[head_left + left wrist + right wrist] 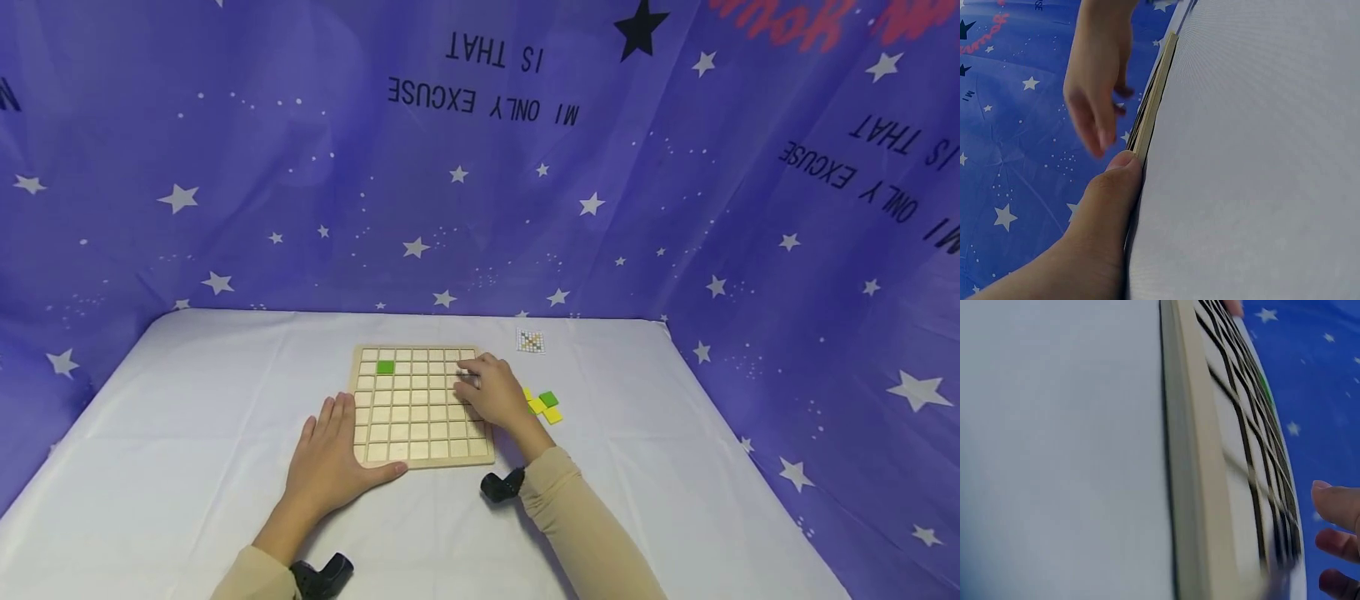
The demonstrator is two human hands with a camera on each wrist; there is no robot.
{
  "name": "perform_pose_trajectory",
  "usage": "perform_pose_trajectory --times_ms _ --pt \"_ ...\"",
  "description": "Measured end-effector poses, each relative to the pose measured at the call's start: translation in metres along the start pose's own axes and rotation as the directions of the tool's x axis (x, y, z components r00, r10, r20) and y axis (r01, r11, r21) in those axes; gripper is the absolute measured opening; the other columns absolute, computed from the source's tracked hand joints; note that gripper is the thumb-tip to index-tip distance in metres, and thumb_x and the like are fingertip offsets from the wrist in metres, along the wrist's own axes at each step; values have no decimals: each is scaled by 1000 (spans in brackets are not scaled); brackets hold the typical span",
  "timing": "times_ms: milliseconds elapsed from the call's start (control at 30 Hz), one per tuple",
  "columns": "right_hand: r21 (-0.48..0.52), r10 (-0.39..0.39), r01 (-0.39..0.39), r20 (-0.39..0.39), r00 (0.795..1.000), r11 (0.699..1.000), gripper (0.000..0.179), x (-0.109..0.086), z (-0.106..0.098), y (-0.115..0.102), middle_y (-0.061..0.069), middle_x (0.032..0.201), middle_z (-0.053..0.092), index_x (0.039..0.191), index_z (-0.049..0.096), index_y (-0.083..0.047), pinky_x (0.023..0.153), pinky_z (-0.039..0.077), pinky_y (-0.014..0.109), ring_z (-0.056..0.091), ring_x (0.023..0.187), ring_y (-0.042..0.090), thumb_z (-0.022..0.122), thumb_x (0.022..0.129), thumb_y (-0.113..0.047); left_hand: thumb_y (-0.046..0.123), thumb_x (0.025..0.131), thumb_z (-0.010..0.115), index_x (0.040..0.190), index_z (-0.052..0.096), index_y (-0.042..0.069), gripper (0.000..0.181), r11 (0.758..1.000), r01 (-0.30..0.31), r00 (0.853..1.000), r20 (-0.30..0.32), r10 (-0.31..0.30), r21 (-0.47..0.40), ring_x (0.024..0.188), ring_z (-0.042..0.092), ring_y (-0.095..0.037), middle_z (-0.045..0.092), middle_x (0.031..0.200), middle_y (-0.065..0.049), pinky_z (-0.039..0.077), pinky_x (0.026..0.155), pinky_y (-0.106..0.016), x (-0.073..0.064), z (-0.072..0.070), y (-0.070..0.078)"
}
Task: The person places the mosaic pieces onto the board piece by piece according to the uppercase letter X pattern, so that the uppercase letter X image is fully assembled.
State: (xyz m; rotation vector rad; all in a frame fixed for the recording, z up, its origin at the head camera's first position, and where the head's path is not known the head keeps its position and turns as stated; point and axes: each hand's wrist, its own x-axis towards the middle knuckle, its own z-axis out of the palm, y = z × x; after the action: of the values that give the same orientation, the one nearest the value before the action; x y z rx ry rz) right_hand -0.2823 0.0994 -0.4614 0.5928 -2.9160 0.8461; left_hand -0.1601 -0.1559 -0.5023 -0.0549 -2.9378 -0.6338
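A wooden grid board [418, 415] lies flat on the table, with one green square tile [386, 367] in a cell near its far left corner. My left hand [330, 462] is spread at the near left corner, fingers along the left side and thumb at the near edge. In the left wrist view that thumb [1104, 206] touches the board's rim [1159, 94]. Over the board's right part hovers my right hand [491, 392], fingers loosely bent. The right wrist view shows its thumb [1335, 503] and fingers apart, nothing visible between them.
Right of the board lie several loose tiles, among them a yellow tile [552, 415] and a green one [549, 399], partly hidden by my right hand. Farther back is a small pattern card [531, 342]. A white cloth [187, 442] covers the table; a blue star-print curtain [300, 192] hangs behind.
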Motion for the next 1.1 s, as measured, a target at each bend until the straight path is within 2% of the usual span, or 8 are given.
perform_pose_trajectory --times_ms 200,300,533,700,867,1100 --pt "-83 51 -55 -49 997 995 36 -19 -31 38 4 111 68 125 69 -17 87 52 42 58 102 26 71 92 -32 93 62 57 156 12 -8 145 1000 2 1000 7 -2 -1 152 12 -44 15 163 -28 10 123 -61 1 -2 -2" --pt "-116 93 -100 -61 994 988 36 -27 -47 57 5 110 68 124 69 -16 87 52 44 59 103 26 71 92 -31 94 62 56 156 11 -7 145 1000 1 1000 12 -1 0 153 11 -44 14 163 -28 10 123 -61 2 -2 -2" --pt "-134 215 -214 -7 977 968 45 -41 -73 88 5 105 66 130 65 -13 84 51 43 60 93 23 71 92 -35 94 62 57 156 12 -7 145 1000 2 1000 8 -2 -4 153 11 -44 15 163 -28 11 123 -61 2 -2 -1" --pt "-126 284 -280 19 958 952 47 -47 -77 98 6 107 69 125 68 -9 91 51 45 62 99 24 73 89 -38 93 62 58 156 12 -7 145 1000 3 1000 15 -3 -9 153 11 -44 14 163 -28 11 122 -61 1 -2 0" --pt "-58 325 -324 10 946 944 33 -50 -72 106 8 110 70 113 73 -9 98 49 48 63 106 27 75 89 -32 93 62 57 156 12 -7 145 1000 1 1000 18 -1 -10 153 11 -44 14 163 -28 11 123 -61 1 -1 0" --pt "53 348 -349 20 937 936 22 -47 -65 114 7 104 67 109 71 -9 87 49 41 60 96 23 72 91 -22 93 62 58 156 12 -7 144 1000 1 1000 15 0 -9 153 12 -44 14 163 -28 10 123 -61 1 -1 0"
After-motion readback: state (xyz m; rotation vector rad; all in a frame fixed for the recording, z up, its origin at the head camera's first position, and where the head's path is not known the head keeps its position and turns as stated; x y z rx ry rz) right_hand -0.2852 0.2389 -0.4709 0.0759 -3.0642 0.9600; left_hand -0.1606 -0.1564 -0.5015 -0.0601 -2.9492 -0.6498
